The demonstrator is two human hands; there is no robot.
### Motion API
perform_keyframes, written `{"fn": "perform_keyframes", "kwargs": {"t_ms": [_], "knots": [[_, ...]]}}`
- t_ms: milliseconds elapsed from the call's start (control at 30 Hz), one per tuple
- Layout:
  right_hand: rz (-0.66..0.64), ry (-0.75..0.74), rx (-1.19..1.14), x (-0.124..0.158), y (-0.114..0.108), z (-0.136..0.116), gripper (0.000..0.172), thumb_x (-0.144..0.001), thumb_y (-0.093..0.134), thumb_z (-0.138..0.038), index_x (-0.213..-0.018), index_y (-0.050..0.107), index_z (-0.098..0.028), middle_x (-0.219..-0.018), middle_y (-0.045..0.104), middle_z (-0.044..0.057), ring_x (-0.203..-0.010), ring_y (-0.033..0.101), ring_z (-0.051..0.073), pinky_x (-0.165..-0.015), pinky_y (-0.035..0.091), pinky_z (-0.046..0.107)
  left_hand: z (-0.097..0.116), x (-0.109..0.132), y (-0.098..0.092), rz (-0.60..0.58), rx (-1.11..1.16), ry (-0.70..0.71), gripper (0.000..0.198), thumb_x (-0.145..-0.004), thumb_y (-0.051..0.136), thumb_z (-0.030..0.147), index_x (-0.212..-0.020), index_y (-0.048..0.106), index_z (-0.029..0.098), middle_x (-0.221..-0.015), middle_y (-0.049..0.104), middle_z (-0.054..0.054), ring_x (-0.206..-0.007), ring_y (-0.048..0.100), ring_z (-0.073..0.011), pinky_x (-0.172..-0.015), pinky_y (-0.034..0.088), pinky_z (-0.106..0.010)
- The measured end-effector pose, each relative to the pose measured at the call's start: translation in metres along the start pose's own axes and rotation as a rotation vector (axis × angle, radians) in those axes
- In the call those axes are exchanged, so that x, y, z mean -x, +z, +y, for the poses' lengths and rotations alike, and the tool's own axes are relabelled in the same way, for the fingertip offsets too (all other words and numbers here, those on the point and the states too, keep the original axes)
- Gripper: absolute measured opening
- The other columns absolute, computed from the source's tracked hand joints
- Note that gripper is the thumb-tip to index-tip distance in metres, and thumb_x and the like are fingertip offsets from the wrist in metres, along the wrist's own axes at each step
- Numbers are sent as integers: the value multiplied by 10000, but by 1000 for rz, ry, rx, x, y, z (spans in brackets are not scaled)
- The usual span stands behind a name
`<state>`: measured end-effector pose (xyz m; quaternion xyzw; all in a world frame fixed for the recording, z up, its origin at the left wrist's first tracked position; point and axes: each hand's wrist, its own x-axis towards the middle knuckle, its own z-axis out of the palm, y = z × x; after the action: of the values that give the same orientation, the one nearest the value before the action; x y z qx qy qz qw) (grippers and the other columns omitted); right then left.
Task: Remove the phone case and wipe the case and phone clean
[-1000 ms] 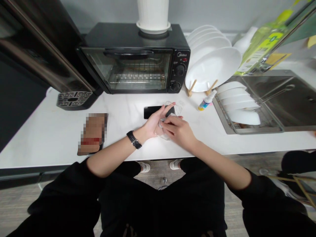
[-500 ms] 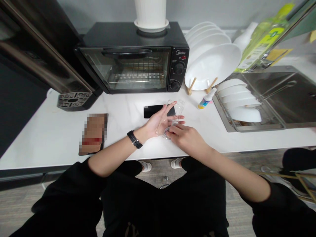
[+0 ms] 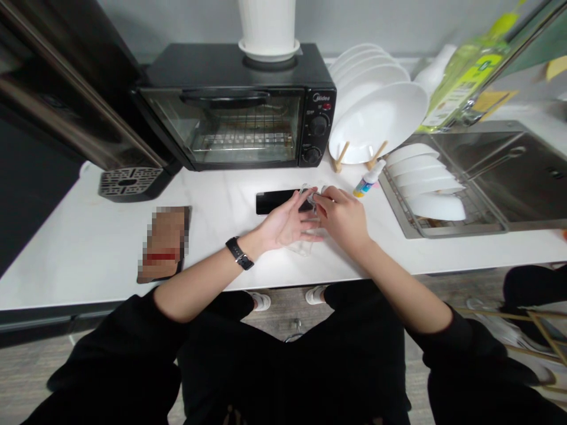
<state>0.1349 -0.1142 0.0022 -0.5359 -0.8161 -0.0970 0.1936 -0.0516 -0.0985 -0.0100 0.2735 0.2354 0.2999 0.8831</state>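
At centre frame, my left hand (image 3: 284, 226) spreads its fingers wide against a thin, transparent case (image 3: 303, 249); my right hand (image 3: 345, 219) pinches a small, pale, crumpled wipe (image 3: 311, 199) near its top.

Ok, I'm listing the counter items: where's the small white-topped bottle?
In the head view, the bottle is right of centre on the counter, left of the sink, beyond the right hand.

- Right hand (image 3: 343, 218): its pinched wad (image 3: 312, 198) mostly hidden.
- Black phone (image 3: 270, 202): partly behind left hand (image 3: 287, 227).
- Pot (image 3: 267, 26): top cut off.
- Second phone (image 3: 163, 243): screen pixelated.
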Motion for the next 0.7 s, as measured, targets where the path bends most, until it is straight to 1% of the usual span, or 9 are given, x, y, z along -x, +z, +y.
{"fn": "perform_keyframes", "kwargs": {"t_ms": [100, 200, 300, 367, 400, 467, 533, 600, 700], "knots": [[18, 11, -59, -8, 5, 1, 277, -1042, 536, -142, -1059, 811, -165, -1014, 757, 109, -857, 629, 205, -683, 392, 348, -1, -2, -3, 3, 14, 5, 670, -1105, 384, 647, -1711, 296, 375, -1135, 724, -109, -1004, 739, -279, -1001, 573, -593], [47, 26, -133, -15, 5, -5, 283, -1043, 537, -151, -1093, 816, -162, -1032, 763, 107, -859, 637, 200, -705, 421, 340, -2, -3, -5, -5, 17, -13, 631, -1104, 392, 651, -1609, 432, 276, -1103, 742, -118, -987, 746, -280, -1010, 568, -597], [75, 25, -202, -20, 4, -12, 299, -1031, 525, -142, -1086, 817, -167, -1011, 753, 101, -844, 625, 196, -720, 439, 337, -3, -2, -3, -15, 44, -16, 565, -1112, 381, 643, -1449, 556, 225, -1058, 751, -104, -956, 757, -280, -976, 584, -554], [74, 3, -246, -20, 6, -16, 299, -1022, 526, -129, -1068, 818, -170, -1011, 750, 99, -844, 626, 195, -741, 462, 334, -3, -2, -2, 1, 84, -21, 559, -1124, 352, 628, -1417, 584, 212, -1027, 755, -91, -920, 762, -273, -935, 596, -512], [71, -15, -269, -18, 7, -17, 294, -1021, 531, -127, -1062, 818, -170, -1019, 751, 99, -852, 635, 196, -756, 477, 332, -3, -2, -2, 17, 110, -21, 562, -1134, 325, 611, -1436, 583, 214, -1015, 757, -82, -897, 762, -261, -913, 601, -486], [70, -70, -310, -11, 9, -21, 275, -1031, 546, -139, -1050, 818, -175, -1020, 758, 95, -876, 658, 200, -780, 503, 327, -2, -2, -2, 50, 168, 2, 544, -1159, 286, 545, -1532, 548, 249, -998, 762, -52, -844, 755, -216, -867, 601, -404], [84, -149, -338, 1, 11, -27, 253, -1050, 561, -163, -1042, 813, -182, -997, 765, 87, -883, 674, 198, -778, 517, 319, -1, -2, -4, 55, 166, 33, 537, -1166, 301, 492, -1648, 458, 314, -974, 764, -21, -782, 739, -179, -804, 582, -323], [105, -244, -361, 15, 11, -35, 241, -1069, 564, -176, -1030, 802, -188, -967, 770, 70, -848, 675, 181, -757, 523, 308, 0, -1, -6, 27, 84, 27, 601, -1152, 325, 535, -1730, 321, 371, -1017, 780, -36, -816, 756, -200, -787, 574, -315], [137, -387, -381, 36, 8, -46, 236, -1082, 561, -162, -984, 774, -183, -923, 771, 39, -805, 674, 157, -736, 540, 290, 0, 1, -7, 2, -45, 9, 735, -1107, 354, 669, -1768, 177, 400, -1178, 784, -112, -1032, 779, -276, -876, 590, -373]]}}
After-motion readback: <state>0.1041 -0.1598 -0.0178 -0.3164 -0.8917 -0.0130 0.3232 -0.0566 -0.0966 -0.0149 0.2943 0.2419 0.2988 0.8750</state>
